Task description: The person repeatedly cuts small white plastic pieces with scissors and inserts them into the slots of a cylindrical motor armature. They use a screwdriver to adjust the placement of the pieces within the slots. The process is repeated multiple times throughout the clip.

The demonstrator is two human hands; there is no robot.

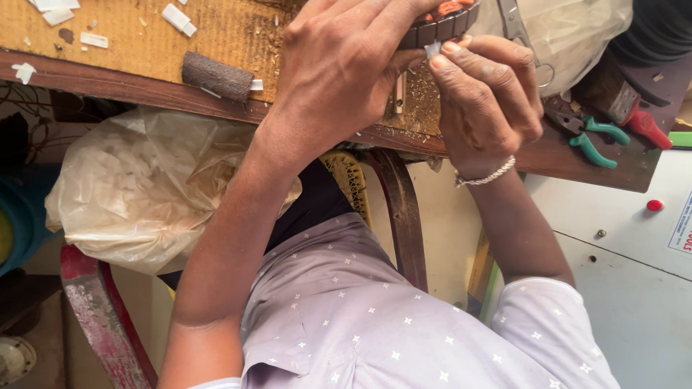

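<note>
Left hand (339, 68): closed over the rim of a round slotted metal part (440, 27) at the top edge of the view; fingers curl over it and hide most of its near side.
Right hand (486, 94): thumb and forefinger pinched narrow on a small white slip (432, 49), held against the underside of the slotted part.
Slotted part: dark segmented rim with copper-coloured windings inside; held above the far edge of the workbench (144, 90), partly cut off by the frame.
Wrist: a silver bracelet (487, 173) sits on the right forearm.
Bench top: yellow-brown board (144, 36) littered with shavings and white strips (178, 19).
Near the left hand: a brown sanding roll (217, 75) lies on the board, just beside the left wrist, not touching it.
Near the right hand: green-handled pliers (595, 140) and a red-handled tool (638, 119) lie on the bench, apart from the hand.
Behind the hands: scissors (520, 32) rest against a pale plastic bag (584, 32).
Below the bench: a crumpled plastic sack (144, 187), a chair back (400, 209), and a white cabinet (620, 274) with a red button (654, 205).
Obstruction: both hands cover the contact point; whether the slip sits in a slot cannot be told.
</note>
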